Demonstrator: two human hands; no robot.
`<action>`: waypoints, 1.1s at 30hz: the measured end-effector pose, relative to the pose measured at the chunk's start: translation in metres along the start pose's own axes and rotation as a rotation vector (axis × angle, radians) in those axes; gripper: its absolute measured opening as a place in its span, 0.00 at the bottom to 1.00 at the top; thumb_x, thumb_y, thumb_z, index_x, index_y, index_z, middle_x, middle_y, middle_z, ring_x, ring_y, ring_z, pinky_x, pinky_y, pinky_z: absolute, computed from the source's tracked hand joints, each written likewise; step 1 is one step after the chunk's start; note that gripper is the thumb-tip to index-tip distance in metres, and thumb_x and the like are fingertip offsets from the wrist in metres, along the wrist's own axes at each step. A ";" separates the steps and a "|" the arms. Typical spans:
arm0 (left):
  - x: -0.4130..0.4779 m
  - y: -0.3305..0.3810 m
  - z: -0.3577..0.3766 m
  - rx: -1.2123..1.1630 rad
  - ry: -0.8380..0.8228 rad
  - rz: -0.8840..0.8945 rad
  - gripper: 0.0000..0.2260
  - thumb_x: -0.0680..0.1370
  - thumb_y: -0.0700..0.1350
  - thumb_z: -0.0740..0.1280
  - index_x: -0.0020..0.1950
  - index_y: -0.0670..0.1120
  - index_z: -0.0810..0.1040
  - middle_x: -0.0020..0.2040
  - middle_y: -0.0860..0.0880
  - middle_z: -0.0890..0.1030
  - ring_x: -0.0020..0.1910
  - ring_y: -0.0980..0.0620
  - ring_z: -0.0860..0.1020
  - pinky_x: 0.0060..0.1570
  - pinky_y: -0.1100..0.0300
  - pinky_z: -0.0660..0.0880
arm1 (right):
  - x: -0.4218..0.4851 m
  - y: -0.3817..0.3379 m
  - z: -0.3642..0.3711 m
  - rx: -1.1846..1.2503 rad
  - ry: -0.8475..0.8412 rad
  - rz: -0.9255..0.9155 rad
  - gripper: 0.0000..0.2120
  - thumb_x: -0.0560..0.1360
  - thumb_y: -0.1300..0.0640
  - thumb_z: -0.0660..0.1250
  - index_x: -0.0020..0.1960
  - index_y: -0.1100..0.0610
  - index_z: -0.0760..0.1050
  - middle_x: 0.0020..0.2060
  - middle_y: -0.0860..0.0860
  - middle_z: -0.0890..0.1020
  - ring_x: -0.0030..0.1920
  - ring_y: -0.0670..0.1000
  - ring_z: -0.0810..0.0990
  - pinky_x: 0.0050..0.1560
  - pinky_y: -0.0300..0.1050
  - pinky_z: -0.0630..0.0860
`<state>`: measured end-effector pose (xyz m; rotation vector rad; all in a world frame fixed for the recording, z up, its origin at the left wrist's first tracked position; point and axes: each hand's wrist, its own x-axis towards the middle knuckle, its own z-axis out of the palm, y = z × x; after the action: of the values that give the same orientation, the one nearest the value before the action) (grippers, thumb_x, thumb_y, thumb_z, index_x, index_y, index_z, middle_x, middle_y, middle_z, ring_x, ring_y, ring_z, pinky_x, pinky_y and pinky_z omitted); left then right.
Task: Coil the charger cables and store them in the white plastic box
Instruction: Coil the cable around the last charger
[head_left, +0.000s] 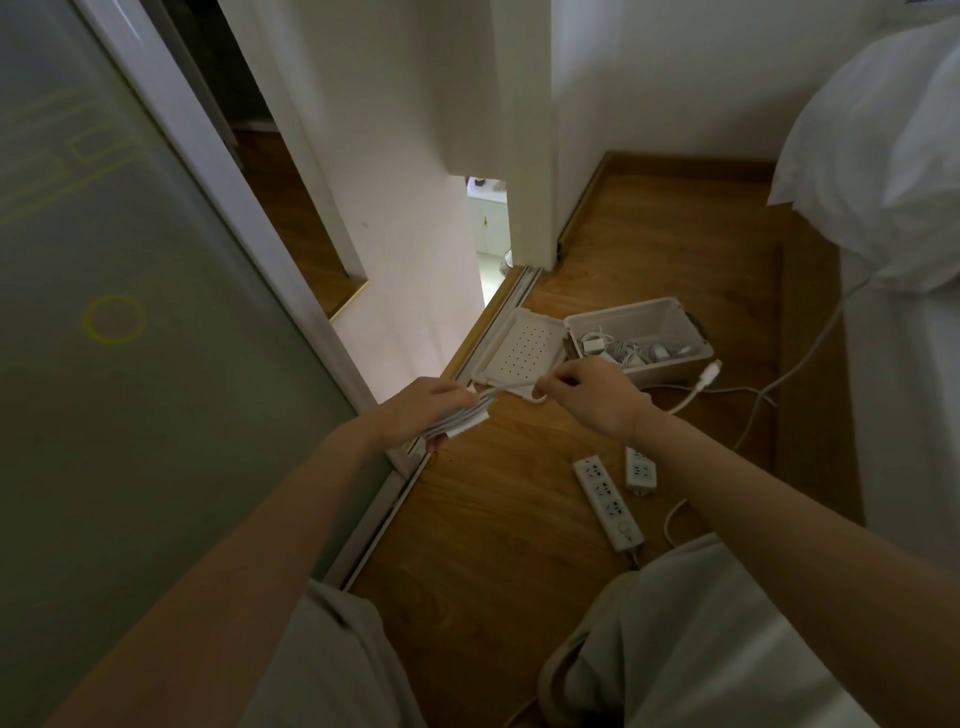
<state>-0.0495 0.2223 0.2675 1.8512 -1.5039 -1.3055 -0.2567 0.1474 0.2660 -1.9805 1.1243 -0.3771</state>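
My left hand (428, 408) grips a folded bundle of white charger cable (460, 418) above the wooden floor. From the bundle a strand runs right to my right hand (592, 397), which pinches it. Past that hand the cable trails on to a white plug end (709, 374). Just beyond my hands sits the white plastic box (670, 317), open, with several white chargers and cables (631, 351) inside. Its perforated lid (522, 351) lies flat to the left of the box.
Two white power strips (608, 501) (640, 469) lie on the floor in front of my knees. Another white cord (795, 371) runs up toward the bed (898, 364) on the right. A sliding glass door (130, 312) and its floor track (395, 499) are on the left.
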 end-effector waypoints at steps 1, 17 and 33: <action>0.002 -0.005 0.001 0.004 0.035 -0.007 0.11 0.81 0.49 0.57 0.52 0.43 0.75 0.43 0.42 0.76 0.34 0.49 0.75 0.31 0.64 0.74 | -0.002 -0.002 0.002 -0.003 -0.003 -0.009 0.14 0.80 0.52 0.58 0.51 0.56 0.81 0.26 0.49 0.73 0.24 0.46 0.64 0.28 0.39 0.63; 0.018 -0.001 0.035 -0.738 0.449 -0.152 0.14 0.78 0.57 0.60 0.46 0.47 0.76 0.40 0.45 0.77 0.40 0.49 0.77 0.50 0.53 0.76 | -0.033 -0.010 0.052 -0.271 -0.198 -0.318 0.27 0.77 0.67 0.56 0.73 0.48 0.60 0.43 0.51 0.80 0.42 0.50 0.78 0.45 0.48 0.78; 0.029 -0.036 0.021 -1.406 0.261 0.076 0.12 0.79 0.53 0.61 0.47 0.43 0.70 0.33 0.47 0.74 0.20 0.58 0.69 0.18 0.69 0.67 | 0.030 0.025 0.055 0.974 -0.161 0.431 0.14 0.72 0.58 0.70 0.54 0.63 0.75 0.40 0.53 0.81 0.39 0.45 0.81 0.41 0.36 0.81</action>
<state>-0.0496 0.2125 0.2176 0.9122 -0.2334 -1.3887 -0.2215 0.1433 0.2081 -0.8779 0.9586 -0.4144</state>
